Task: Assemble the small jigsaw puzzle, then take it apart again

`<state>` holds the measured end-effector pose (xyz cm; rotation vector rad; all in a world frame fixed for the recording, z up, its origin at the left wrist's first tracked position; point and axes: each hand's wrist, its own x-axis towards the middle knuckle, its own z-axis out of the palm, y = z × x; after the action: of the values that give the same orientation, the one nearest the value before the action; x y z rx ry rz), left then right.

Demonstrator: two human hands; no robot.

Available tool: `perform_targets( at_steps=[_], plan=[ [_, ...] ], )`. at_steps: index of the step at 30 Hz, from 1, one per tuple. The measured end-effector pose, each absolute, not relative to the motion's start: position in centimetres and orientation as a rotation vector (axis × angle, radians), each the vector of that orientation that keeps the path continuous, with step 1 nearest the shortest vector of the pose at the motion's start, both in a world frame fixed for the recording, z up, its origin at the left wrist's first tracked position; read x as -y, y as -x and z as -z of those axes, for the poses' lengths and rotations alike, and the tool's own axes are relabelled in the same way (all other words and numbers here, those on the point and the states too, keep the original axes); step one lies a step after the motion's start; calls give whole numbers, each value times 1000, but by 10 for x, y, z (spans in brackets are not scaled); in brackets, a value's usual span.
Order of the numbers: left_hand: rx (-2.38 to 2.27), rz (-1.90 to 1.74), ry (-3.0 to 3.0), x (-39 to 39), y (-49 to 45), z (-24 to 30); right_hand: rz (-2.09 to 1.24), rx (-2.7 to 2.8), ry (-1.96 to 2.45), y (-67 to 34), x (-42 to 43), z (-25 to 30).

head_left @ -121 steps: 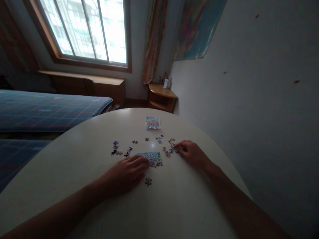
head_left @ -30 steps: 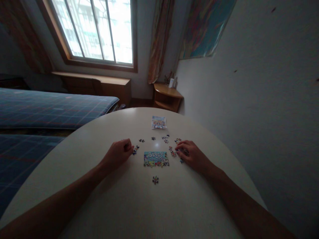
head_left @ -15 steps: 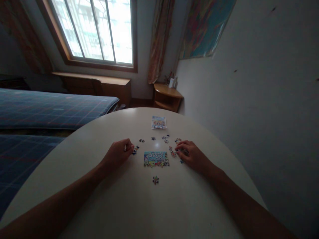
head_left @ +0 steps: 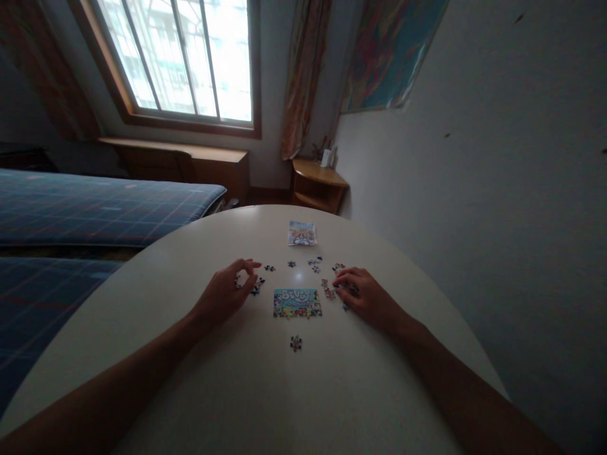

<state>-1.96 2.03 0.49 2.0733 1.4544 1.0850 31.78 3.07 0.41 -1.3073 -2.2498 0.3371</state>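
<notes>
A joined block of jigsaw puzzle [head_left: 298, 303] with colourful lettering lies flat between my hands. My left hand [head_left: 227, 287] hovers at its left, fingers apart, index finger stretched out and nothing visible held. Loose puzzle pieces [head_left: 257, 287] lie by its fingertips, partly covered. On the right, my right hand [head_left: 363, 294] rests with curved, parted fingers over some pieces, and its fingertips are near a small cluster [head_left: 328, 289]. Whether they touch a piece is hard to see. A single puzzle piece [head_left: 296, 343] lies below the block.
More loose pieces [head_left: 315, 263] lie in an arc beyond the block. A printed picture packet [head_left: 301, 233] is farther back on the round white table [head_left: 303, 404]. A plaid mattress [head_left: 95, 208] stands left of the table, a wall [head_left: 512, 208] at the right.
My left hand has opened: its closed fingers have spread, with the index finger reaching out and the thumb apart. The right hand and the puzzle block have stayed put.
</notes>
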Motion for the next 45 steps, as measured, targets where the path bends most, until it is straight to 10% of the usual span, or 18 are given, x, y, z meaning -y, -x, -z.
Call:
perform_targets(
  at_steps=[45],
  plan=[
    [-1794, -766, -2417, -67, 75, 26, -178, 2200, 1474, -319, -32, 2]
  ],
)
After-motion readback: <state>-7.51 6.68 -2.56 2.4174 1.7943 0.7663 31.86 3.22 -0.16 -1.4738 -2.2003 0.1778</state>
